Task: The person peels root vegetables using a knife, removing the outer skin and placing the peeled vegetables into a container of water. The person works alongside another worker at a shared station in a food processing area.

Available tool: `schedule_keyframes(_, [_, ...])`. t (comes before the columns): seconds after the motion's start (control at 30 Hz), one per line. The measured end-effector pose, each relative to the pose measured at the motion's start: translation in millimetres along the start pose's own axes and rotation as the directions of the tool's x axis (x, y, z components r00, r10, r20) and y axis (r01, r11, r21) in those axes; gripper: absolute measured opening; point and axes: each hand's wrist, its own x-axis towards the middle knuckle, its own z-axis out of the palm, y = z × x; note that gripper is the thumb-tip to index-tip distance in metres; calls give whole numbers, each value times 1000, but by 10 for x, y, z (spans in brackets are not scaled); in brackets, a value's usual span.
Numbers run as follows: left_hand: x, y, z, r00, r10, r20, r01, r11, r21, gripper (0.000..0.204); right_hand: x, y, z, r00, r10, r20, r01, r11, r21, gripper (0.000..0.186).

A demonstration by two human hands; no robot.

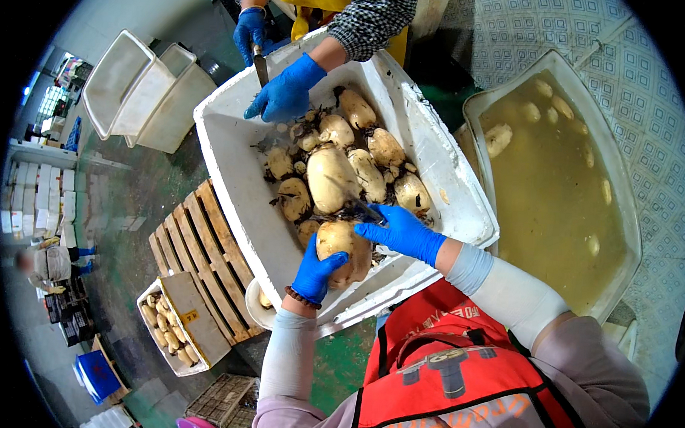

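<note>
My left hand, in a blue glove, is closed round a thick, pale lotus root at the near side of a white foam box. My right hand, also gloved in blue, grips a knife; its dark blade is partly lost against the box's contents. Right thumb and fingertips come close to the root's upper end. Beyond it lies a large cream lotus root, among several smaller roots and dark trimmings.
Across the box, a co-worker's gloved hands reach in, one with a knife. A tub of murky water with floating roots stands right. Left are stacked white tubs, a wooden pallet and a box of lotus roots.
</note>
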Motion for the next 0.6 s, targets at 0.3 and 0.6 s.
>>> schedule_keyframes(0.3, [-32,186,259,995,101,-24,-101,995,-18,73,66,107,51,994,-108,-31,111,887,449,64])
schedule_keyframes(0.6, [-54,5,302,952,261,-159,-219,946,241,70,1,1,-205,925,-369,91,379,882,-278,56])
